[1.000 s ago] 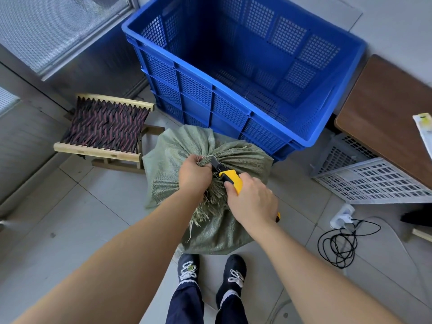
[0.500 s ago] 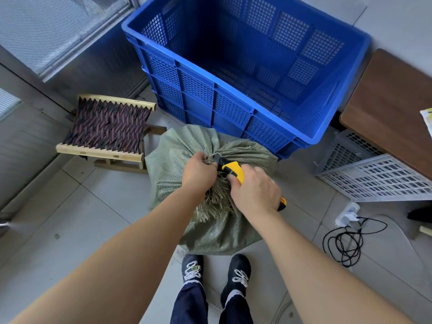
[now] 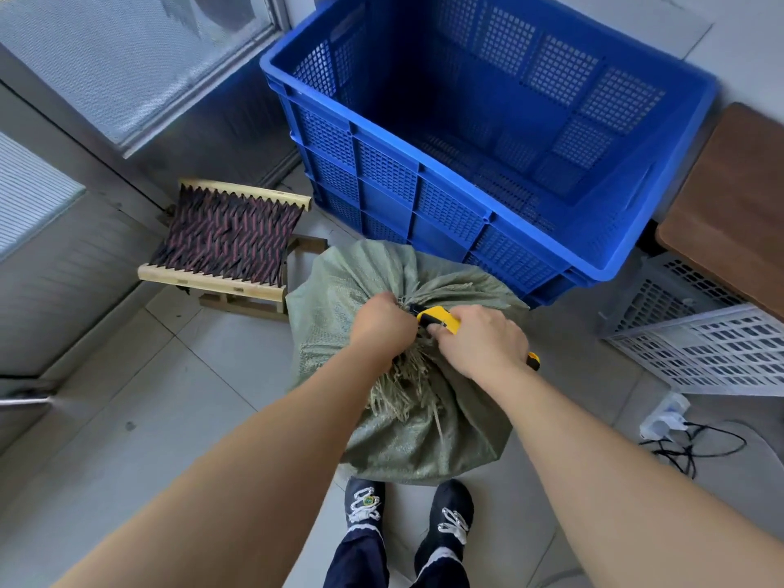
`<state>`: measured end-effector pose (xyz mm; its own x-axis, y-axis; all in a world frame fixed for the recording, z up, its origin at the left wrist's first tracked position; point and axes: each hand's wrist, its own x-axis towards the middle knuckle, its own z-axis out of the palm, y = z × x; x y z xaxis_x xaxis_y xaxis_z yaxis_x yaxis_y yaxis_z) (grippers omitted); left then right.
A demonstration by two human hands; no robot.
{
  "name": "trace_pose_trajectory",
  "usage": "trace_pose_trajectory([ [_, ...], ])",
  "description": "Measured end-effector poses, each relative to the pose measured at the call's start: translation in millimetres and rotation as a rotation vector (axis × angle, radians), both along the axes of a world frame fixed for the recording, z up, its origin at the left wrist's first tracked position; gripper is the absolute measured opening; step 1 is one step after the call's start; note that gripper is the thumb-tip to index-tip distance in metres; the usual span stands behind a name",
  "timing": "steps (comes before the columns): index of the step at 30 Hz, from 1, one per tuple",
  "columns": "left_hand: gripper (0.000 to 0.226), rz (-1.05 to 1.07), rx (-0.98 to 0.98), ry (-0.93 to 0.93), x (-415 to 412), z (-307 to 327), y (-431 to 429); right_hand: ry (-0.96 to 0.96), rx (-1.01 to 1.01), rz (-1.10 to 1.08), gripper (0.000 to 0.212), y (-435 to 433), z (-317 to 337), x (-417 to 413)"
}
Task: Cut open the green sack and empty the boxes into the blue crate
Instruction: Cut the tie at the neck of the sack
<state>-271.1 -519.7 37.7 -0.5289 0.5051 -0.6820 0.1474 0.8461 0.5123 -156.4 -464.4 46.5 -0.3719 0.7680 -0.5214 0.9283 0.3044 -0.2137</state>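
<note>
A green woven sack [image 3: 415,435] stands on the tiled floor just in front of my feet, its top gathered into a tied neck with frayed strands hanging down. My left hand [image 3: 379,324] grips that bunched neck. My right hand [image 3: 481,343] holds a yellow utility knife [image 3: 439,319], whose black tip sits against the neck right beside my left hand. Behind the sack stands the large blue crate [image 3: 424,171], with nothing visible inside. The boxes are hidden inside the sack.
A small wooden folding stool [image 3: 225,241] with a woven seat is left of the sack. A white plastic basket [image 3: 712,345] lies under a brown table [image 3: 729,205] at right. A power strip with black cable [image 3: 679,435] lies on the floor.
My right hand has pushed the knife closer to the neck, and both hands now sit tighter together. The view has shifted slightly.
</note>
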Motion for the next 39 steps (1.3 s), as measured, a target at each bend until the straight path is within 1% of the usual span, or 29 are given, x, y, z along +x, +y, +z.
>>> trace_pose_trajectory([
  [1, 0.008, -0.005, -0.001, 0.000, -2, -1, -2, 0.006, 0.004, 0.022, 0.033, 2, -1, 1],
  [3, 0.022, -0.020, -0.001, 0.001, -6, -1, -5, 0.018, 0.047, 0.082, 0.034, 1, -2, 4],
  [4, 0.024, -0.027, 0.005, 0.009, -8, -1, -7, 0.024, 0.067, 0.107, 0.035, 0, -1, 6],
  [8, 0.021, -0.019, 0.025, 0.055, -2, -4, -16, 0.028, 0.084, 0.111, 0.039, -8, 2, 14],
  [10, 0.025, 0.017, 0.052, 0.065, 2, -4, -18, 0.028, 0.168, 0.141, 0.038, -13, 5, 14],
  [13, 0.025, 0.056, 0.077, 0.024, 3, -3, -16, 0.041, 0.226, 0.097, 0.042, -23, 8, 14],
  [21, 0.021, 0.045, 0.088, 0.081, 10, -3, -13, 0.053, 0.216, -0.024, 0.040, -38, 7, 18],
  [26, 0.032, 0.041, 0.141, 0.055, 10, -4, -11, 0.030, 0.180, -0.048, 0.043, -39, 9, 22],
  [30, 0.033, 0.033, 0.148, 0.009, 9, -3, -10, 0.019, 0.165, -0.074, 0.043, -35, 11, 24],
  [33, 0.040, 0.027, 0.134, 0.001, 11, -2, -7, 0.025, 0.195, -0.088, 0.041, -37, 13, 25],
  [37, 0.053, -0.016, 0.192, -0.013, 13, 1, -6, 0.038, 0.206, -0.107, 0.043, -43, 14, 29],
  [39, 0.050, -0.038, 0.191, -0.013, 13, 1, -5, 0.045, 0.205, -0.114, 0.044, -43, 14, 32],
])
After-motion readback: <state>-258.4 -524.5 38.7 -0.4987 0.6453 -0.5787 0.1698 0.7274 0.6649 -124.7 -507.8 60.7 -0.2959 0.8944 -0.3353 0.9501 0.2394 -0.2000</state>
